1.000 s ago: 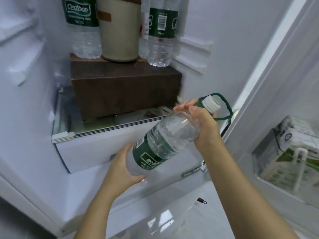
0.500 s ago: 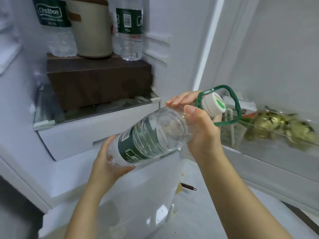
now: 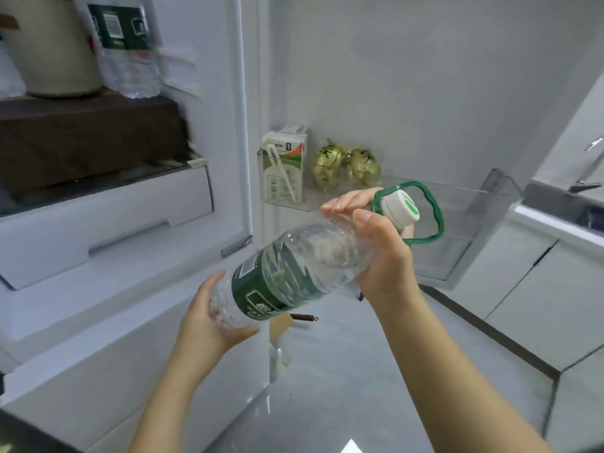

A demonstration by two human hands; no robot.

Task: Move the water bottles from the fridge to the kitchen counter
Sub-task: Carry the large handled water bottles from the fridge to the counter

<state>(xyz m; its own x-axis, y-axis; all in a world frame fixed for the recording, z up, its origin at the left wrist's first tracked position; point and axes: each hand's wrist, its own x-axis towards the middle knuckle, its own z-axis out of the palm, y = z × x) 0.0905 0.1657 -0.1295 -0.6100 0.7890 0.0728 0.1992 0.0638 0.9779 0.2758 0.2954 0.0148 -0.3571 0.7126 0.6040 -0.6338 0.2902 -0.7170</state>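
Out front of the open fridge [image 3: 98,223], head cam: clear, ribbed plastic water bottle [image 3: 304,266] with green label lies tilted, right hand [image 3: 385,256] curled round its neck, left hand [image 3: 209,322] cupping the base. Looks like the carry step; next up, swing right and stand it on the counter [image 3: 555,225].

My single wide-angle head camera faces forward and down, close over the water bottle [image 3: 304,273], with the fridge [image 3: 98,217] at ten o'clock, its door shelf [image 3: 500,188] at two and the kitchen counter [image 3: 562,225] at three.
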